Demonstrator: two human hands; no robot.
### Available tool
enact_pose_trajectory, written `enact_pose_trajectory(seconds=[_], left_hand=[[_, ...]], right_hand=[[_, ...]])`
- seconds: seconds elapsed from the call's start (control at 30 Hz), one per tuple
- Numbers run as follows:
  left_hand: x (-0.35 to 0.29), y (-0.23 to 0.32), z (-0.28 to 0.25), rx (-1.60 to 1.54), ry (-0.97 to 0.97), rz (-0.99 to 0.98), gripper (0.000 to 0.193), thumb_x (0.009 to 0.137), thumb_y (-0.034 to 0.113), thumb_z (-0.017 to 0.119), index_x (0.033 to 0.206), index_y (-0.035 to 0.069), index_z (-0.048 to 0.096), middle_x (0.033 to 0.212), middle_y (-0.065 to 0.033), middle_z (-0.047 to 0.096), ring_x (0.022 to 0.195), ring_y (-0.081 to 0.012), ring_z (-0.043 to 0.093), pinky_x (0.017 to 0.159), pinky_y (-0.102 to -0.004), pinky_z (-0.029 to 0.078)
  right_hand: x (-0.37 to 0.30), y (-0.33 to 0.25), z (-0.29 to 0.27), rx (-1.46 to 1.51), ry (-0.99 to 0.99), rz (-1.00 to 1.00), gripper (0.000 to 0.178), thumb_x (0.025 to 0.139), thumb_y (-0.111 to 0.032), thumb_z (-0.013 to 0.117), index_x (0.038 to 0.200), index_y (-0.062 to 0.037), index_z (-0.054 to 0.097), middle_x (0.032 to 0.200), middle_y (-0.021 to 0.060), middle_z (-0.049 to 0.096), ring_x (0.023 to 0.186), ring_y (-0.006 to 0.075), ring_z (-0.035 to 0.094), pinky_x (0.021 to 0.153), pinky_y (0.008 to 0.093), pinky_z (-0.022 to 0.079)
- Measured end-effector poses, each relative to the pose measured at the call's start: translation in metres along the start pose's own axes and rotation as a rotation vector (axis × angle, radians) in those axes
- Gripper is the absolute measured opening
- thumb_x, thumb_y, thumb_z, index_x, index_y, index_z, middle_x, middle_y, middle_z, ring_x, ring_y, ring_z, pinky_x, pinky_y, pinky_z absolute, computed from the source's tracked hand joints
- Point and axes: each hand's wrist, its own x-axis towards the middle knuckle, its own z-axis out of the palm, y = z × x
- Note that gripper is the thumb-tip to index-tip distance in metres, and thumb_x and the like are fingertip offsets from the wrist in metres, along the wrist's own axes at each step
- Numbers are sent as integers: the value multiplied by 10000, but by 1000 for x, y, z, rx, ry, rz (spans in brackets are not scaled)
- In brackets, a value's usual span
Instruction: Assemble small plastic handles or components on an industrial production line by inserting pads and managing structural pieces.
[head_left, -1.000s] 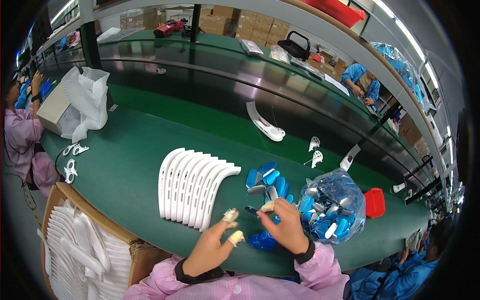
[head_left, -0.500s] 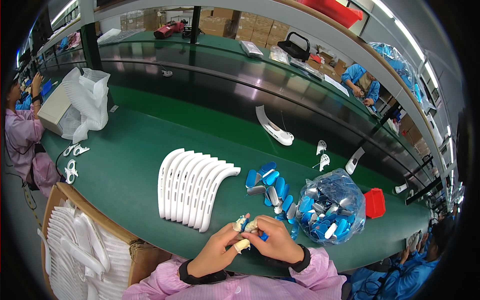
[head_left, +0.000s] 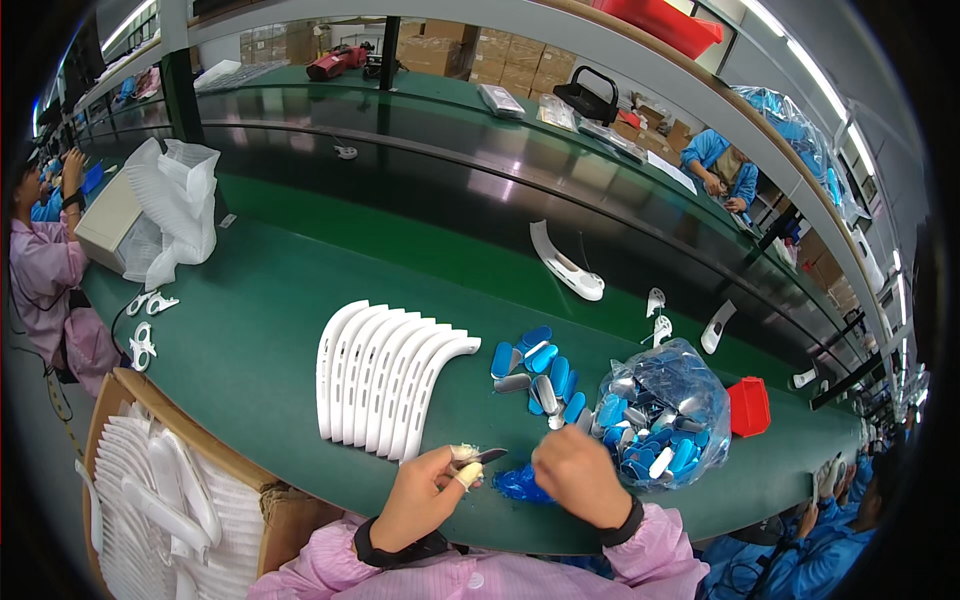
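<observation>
My left hand, with pale finger cots on its fingertips, pinches a small oval silver plate that looks dark on its face. Beside it my right hand is smeared by motion, and its fingers cannot be made out. Crumpled blue film lies on the green bench between the hands, partly under the right one. Just beyond are loose oval plates, some blue, some silver. A clear bag full of such plates stands right of my right hand. Left of these, curved white slotted parts lie nested in a row.
A cardboard box of white curved parts stands at lower left. A red bin sits right of the bag. White parts, including a curved shell, lie on the belt beyond. Other people work at both sides and across.
My hands have come apart: the right moved right, and the left keeps a silver plate. Blue film now shows on the bench between them. White parts on the belt have shifted right.
</observation>
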Motion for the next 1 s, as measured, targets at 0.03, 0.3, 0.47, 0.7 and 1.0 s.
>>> enact_pose_trajectory(seconds=[0.03,0.3,0.47,0.7,1.0], left_hand=[[0,-1,0,-23,8,-8,197,884,-14,557,1070,-80,562,950,-99,638,834,-132,626,755,-245,509],[0,0,6,-145,-19,-92,184,865,5,604,1020,-90,574,907,-98,659,846,-127,636,728,-235,513],[0,8,-2,-48,-160,-29,133,838,45,657,911,-65,640,789,-86,677,736,-89,637,614,-206,494],[7,14,-14,-31,-367,276,77,807,23,652,868,-12,683,777,-79,684,718,-139,669,614,-249,507],[27,9,-7,1224,349,317,495,708,-51,618,1189,-80,504,1167,-255,465,1038,-406,438,912,-424,375]], right_hand=[[-4,-1,1,-1,0,0,110,676,-53,698,751,-55,617,728,60,548,722,243,535,609,341,434],[20,-9,-18,495,68,100,290,754,-152,749,992,-8,666,978,94,640,916,244,584,815,331,455],[21,5,2,1466,-201,534,159,857,-55,641,983,42,635,906,73,655,832,120,609,792,260,484],[21,3,37,2062,-444,486,156,929,-125,537,937,24,584,862,102,636,781,176,609,719,290,477],[29,20,23,1990,-58,544,234,941,-197,521,846,10,577,776,97,598,741,167,556,712,279,436]])
